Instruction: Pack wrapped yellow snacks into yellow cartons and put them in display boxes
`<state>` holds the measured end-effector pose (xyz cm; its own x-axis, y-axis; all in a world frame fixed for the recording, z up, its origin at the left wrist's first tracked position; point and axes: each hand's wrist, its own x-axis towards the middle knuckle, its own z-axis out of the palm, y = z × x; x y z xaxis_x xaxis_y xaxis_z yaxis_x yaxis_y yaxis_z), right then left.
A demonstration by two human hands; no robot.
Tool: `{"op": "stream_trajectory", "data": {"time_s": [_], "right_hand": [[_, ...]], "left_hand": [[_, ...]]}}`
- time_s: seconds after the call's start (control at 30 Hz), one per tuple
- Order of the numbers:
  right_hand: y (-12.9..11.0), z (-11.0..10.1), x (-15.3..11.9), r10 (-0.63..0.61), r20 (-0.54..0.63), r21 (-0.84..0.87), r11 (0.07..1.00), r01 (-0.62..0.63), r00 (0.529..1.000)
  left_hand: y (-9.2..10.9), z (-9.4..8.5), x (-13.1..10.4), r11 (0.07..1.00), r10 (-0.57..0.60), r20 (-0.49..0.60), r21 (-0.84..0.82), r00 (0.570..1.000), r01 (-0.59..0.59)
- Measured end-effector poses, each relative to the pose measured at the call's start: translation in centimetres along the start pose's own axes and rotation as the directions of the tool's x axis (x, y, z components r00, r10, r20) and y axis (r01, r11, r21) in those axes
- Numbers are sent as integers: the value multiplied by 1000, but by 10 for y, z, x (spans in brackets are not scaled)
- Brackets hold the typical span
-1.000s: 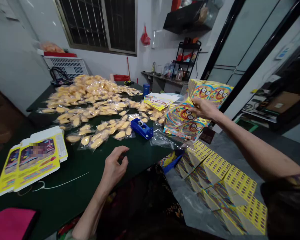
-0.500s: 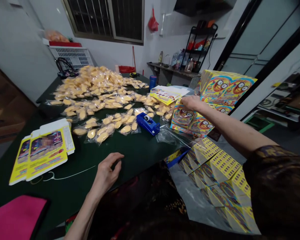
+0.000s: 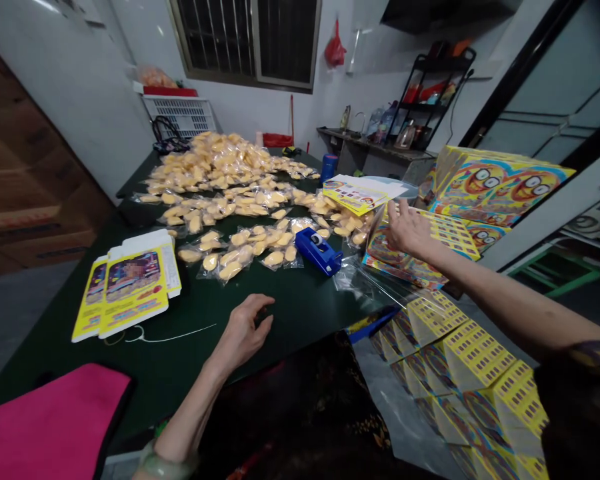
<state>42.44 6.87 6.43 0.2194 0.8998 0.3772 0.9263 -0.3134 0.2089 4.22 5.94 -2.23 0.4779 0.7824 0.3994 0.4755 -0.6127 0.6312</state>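
My right hand reaches to the right side of the table and grips the upper edge of a yellow printed cartoon box, tilted so its top shows. My left hand rests at the near table edge, holding nothing, its fingers bent and thumb apart. Ahead of it is a blue tape dispenser. Small clear packets of yellow pieces are heaped across the table. Beside my right hand lie flat printed sheets. Behind it stands a stack of cartoon boxes.
Flat yellow cartons lie at the left, near a thin white tie. A pink cloth-like item is at the near left. Rows of yellow boxes in clear plastic stand low on the right. A blue can stands farther back.
My view has swung left, so things sit farther right. The cartoon box under my right hand has tipped, and its patterned top now shows. My left hand keeps its pose.
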Motion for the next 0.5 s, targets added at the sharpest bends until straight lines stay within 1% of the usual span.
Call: {"op": "stream_trajectory", "data": {"time_s": [0.03, 0.1, 0.13, 0.2, 0.27, 0.37, 0.5], "right_hand": [[-11, -4, 2, -25, -32, 32, 999, 26, 999], [-40, -8, 8, -164, -35, 108, 980, 167, 986], [-57, -8, 12, -251, -4, 136, 959, 249, 968], [-88, -2, 22, -399, 82, 151, 911, 385, 913], [-113, 9, 33, -468, 149, 135, 882, 451, 871], [-131, 25, 48, -522, 171, 138, 853, 504, 836], [-135, 39, 60, -601, 155, 159, 798, 581, 784]], "left_hand": [[2, 2, 9, 1000, 6, -8, 6, 1000, -6], [5, 9, 32, 1000, 8, -33, -1, 999, -8], [6, 15, 45, 1000, 5, -37, -6, 999, -5], [8, 30, 70, 1000, -17, -25, -25, 1000, 16], [7, 46, 90, 997, -59, 0, -48, 998, 59], [1, 70, 107, 995, -89, 15, -38, 996, 89], [-6, 94, 121, 989, -146, 35, -12, 989, 146]]}}
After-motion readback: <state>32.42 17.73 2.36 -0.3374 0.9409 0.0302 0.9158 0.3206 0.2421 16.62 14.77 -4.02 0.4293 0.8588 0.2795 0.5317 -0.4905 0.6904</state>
